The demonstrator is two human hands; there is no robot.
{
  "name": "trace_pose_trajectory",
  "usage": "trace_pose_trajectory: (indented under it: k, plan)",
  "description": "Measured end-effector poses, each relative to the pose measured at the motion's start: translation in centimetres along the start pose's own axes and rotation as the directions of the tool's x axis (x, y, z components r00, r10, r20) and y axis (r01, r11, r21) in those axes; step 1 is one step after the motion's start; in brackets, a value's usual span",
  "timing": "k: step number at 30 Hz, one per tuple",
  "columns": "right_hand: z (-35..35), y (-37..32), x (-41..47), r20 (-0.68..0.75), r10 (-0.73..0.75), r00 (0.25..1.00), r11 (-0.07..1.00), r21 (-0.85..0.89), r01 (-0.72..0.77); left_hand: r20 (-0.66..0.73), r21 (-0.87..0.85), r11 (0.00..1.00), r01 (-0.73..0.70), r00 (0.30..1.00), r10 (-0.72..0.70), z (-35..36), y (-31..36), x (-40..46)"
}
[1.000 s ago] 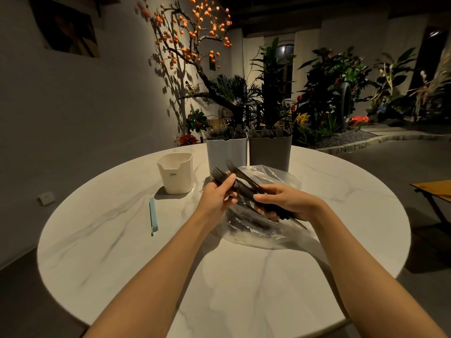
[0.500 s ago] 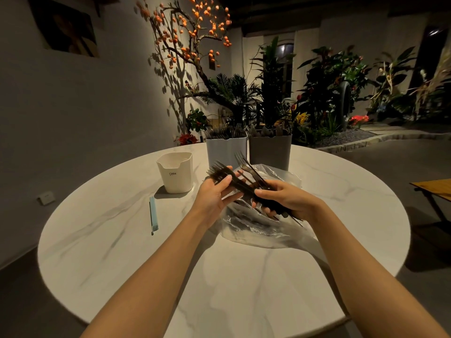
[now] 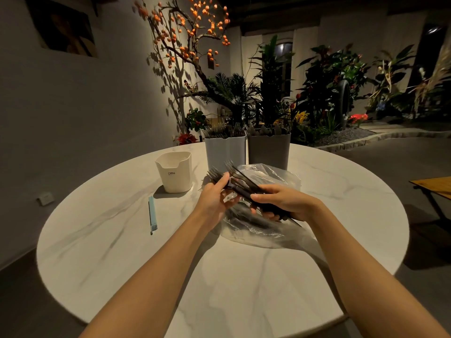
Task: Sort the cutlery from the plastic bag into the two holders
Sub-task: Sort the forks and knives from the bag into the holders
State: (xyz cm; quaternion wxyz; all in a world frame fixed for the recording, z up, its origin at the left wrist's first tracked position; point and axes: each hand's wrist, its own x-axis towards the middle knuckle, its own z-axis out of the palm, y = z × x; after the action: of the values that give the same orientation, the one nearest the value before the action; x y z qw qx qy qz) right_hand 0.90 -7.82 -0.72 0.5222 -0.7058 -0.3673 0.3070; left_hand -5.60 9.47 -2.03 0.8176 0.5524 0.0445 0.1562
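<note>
Change since earlier frame: forks (image 3: pixel 234 178) have been lowered slightly from their raised position half a second ago; both hands remain over the bag at frame centre.
Table (image 3: pixel 136 242): round, marble-patterned top is noted, filling the middle and lower frame.
Plastic bag (image 3: pixel 271 176): clear, soft and crumpled, it is seen lying on the table at centre, beneath both hands. Dark cutlery is faintly visible inside; the count cannot be told.
Holders: a light grey holder (image 3: pixel 225 152) and a dark grey holder (image 3: pixel 268 150) are seen side by side just beyond the bag, both already stocked.
White cup (image 3: pixel 173 173): it is placed left of the holders and is judged no part of the task.
Forks, handling: stiff, thin, dark and probably light; the bundle is judged liable to slide or fan apart. Hold is best taken at the handles, tines kept away from the palm.
Right hand (image 3: pixel 284 202): fingers are curled round the handle end of the bundle, right of centre.
Left hand (image 3: pixel 214 197): thumb and fingers are closed about the tine end of the forks, left of centre.
Blue strip (image 3: pixel 152 213): it is seen lying flat at mid left, well apart from the bag.
</note>
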Motion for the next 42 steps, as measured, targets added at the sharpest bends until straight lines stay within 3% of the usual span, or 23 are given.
trace_pose_trajectory:
  k: [11,18,23,29,34,38,42]
  plan:
    - [0.1,-0.2,0.0,0.117,0.082,0.990,0.996,-0.051,-0.077,0.090,0.002,1.000,-0.003,0.996,0.003,0.0,0.2,-0.5]
    - [-0.2,0.1,0.2,-0.001,0.118,0.993,0.985,-0.130,-0.117,-0.176,-0.116,0.990,-0.084,0.982,0.063,0.0,0.7,0.0]
    - [-0.8,0.6,0.3,0.053,0.136,0.989,0.991,0.010,-0.136,-0.248,-0.174,0.982,-0.079,0.968,0.034,-0.8,0.6,0.3]
    - [-1.1,1.0,0.6,0.081,0.141,0.987,0.989,0.024,-0.143,-0.073,-0.301,0.949,0.090,0.990,-0.118,-1.0,0.5,0.1]
    - [-0.9,1.0,0.8,0.088,0.058,0.994,0.993,0.097,-0.066,0.058,-0.332,0.935,0.127,0.992,-0.114,-0.6,0.3,0.4]
    - [-0.7,0.7,1.4,0.075,0.048,0.996,0.986,0.155,-0.059,-0.006,-0.264,0.964,0.043,0.999,-0.046,0.1,1.0,0.7]
    - [-0.7,0.1,2.1,0.043,0.064,0.997,0.983,0.167,-0.070,-0.165,-0.187,0.982,-0.011,0.986,-0.020,0.5,1.5,1.6]
